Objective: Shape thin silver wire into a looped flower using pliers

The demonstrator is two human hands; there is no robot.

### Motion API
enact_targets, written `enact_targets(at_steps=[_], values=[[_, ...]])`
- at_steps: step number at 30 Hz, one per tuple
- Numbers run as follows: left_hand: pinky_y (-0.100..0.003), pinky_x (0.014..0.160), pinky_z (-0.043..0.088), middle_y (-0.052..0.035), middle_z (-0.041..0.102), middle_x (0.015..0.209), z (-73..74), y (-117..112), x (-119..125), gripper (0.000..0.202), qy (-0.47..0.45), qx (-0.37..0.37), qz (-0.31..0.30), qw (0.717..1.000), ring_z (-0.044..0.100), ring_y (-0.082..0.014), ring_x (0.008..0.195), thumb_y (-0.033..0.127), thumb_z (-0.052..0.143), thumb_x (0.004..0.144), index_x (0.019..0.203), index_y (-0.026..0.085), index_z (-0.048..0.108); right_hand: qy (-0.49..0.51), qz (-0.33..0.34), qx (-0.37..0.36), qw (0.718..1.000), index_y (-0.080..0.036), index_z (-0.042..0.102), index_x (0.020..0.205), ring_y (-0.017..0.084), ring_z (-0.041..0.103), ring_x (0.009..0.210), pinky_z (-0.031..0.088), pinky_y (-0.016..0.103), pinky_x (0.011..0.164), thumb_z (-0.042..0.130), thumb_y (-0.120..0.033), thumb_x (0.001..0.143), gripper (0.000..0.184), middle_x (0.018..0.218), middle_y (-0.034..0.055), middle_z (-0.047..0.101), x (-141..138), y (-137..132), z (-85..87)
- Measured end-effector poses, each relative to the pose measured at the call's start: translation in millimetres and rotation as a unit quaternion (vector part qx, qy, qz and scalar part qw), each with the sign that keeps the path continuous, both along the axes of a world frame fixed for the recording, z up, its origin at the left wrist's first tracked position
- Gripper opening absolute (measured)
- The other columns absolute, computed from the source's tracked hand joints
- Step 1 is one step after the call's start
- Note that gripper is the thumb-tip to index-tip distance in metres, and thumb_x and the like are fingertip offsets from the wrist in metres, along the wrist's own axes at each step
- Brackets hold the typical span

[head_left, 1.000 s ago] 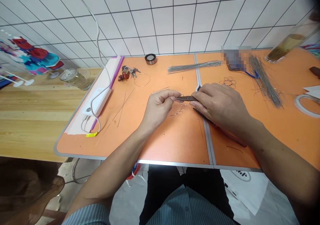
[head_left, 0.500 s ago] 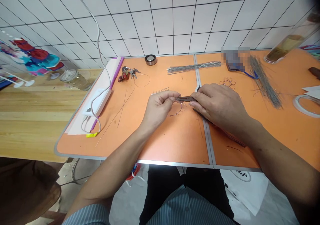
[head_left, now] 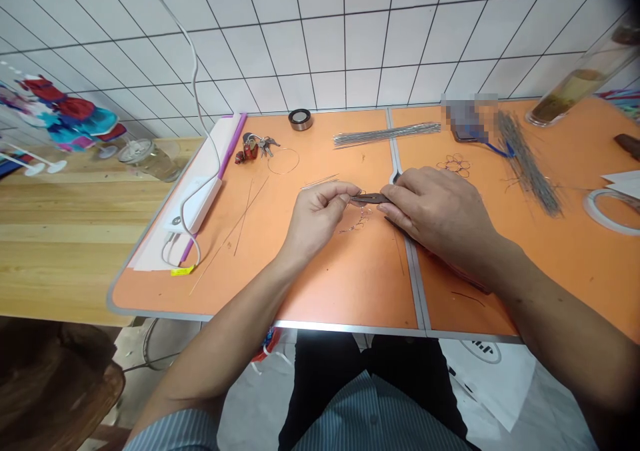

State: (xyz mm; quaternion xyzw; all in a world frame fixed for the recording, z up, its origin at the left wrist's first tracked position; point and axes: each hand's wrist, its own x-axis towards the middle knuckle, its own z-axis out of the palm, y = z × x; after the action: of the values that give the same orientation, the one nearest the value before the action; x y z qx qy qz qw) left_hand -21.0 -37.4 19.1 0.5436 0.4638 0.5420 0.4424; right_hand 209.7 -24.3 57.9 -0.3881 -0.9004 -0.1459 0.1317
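Note:
My right hand (head_left: 440, 204) grips a pair of dark pliers (head_left: 369, 198), whose jaws point left toward my left fingertips. One handle shows below my right fingers; the rest lies under the palm. My left hand (head_left: 320, 217) pinches thin wire between thumb and forefinger at the tip of the pliers. A curved piece of wire with small loops (head_left: 359, 221) hangs just below the jaws, partly hidden by my fingers. Beyond my right hand lies a wire flower shape (head_left: 454, 165) on the orange table (head_left: 345, 284).
Bundles of straight wire (head_left: 385, 135) and tied wire (head_left: 530, 164) lie at the back. A tape roll (head_left: 301, 119), keys (head_left: 263, 145), a wire ring (head_left: 284, 161) and a power strip (head_left: 193, 214) are left. A glass bottle (head_left: 567, 97) and white tape ring (head_left: 613, 212) are right.

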Motion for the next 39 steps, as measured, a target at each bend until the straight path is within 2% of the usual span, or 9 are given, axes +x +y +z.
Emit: enact_targets(at_steps=[5,11,21,27,34,39], values=[[-0.026,0.047,0.030,-0.0042,0.078,0.082,-0.2,-0.3,-0.1,0.016,-0.009,0.002,-0.006,1.000,0.041,-0.0079,0.051,0.029,0.074,0.091,0.095,0.019,0.087,0.001,0.001,0.002,1.000,-0.017,0.080,0.109,0.025,0.060,0.088,0.027,0.038,0.072,0.048,-0.038,0.118,0.039,0.098,0.0124,0.075,0.0,-0.3,-0.2],[-0.025,0.048,0.033,-0.0058,0.080,0.084,0.6,-0.9,-0.1,0.016,0.003,0.006,0.001,1.000,0.049,-0.0100,0.056,0.029,0.075,0.092,0.096,0.019,0.086,0.008,0.004,-0.015,1.000,-0.017,0.080,0.112,0.026,0.062,0.091,0.030,0.038,0.073,0.045,-0.038,0.119,0.042,0.100,0.0128,0.075,-0.1,0.2,-0.2],[-0.026,0.047,0.031,-0.0051,0.080,0.085,0.6,-1.1,0.4,0.016,-0.004,-0.001,-0.002,1.000,0.041,-0.0081,0.052,0.027,0.074,0.091,0.096,0.019,0.086,0.026,-0.012,-0.043,0.999,-0.017,0.081,0.111,0.025,0.062,0.090,0.029,0.038,0.069,0.043,-0.039,0.119,0.045,0.100,0.0111,0.074,0.7,-0.5,-1.6],[-0.026,0.046,0.029,-0.0037,0.076,0.079,2.1,-1.5,0.7,0.016,-0.012,-0.011,0.000,1.000,0.038,-0.0081,0.051,0.029,0.075,0.090,0.096,0.019,0.087,0.032,-0.008,-0.041,0.999,-0.017,0.080,0.111,0.025,0.063,0.091,0.031,0.037,0.071,0.042,-0.039,0.120,0.045,0.101,0.0121,0.075,-0.5,-0.3,-2.0],[-0.025,0.047,0.026,0.0007,0.061,0.063,1.8,-1.8,-0.4,0.015,-0.032,-0.030,0.005,0.999,0.036,-0.0082,0.050,0.029,0.077,0.089,0.095,0.019,0.087,0.043,0.001,-0.031,0.999,-0.017,0.079,0.109,0.026,0.064,0.093,0.033,0.038,0.073,0.043,-0.038,0.119,0.043,0.102,0.0121,0.075,-0.9,3.3,-5.2],[-0.026,0.046,0.024,0.0003,0.064,0.065,0.8,-1.3,-0.3,0.014,-0.037,-0.023,0.004,0.999,0.035,-0.0078,0.049,0.030,0.078,0.088,0.094,0.020,0.086,0.047,0.003,-0.039,0.998,-0.017,0.079,0.109,0.025,0.064,0.093,0.034,0.038,0.073,0.043,-0.037,0.118,0.042,0.105,0.0124,0.076,-0.4,2.1,-3.4]])
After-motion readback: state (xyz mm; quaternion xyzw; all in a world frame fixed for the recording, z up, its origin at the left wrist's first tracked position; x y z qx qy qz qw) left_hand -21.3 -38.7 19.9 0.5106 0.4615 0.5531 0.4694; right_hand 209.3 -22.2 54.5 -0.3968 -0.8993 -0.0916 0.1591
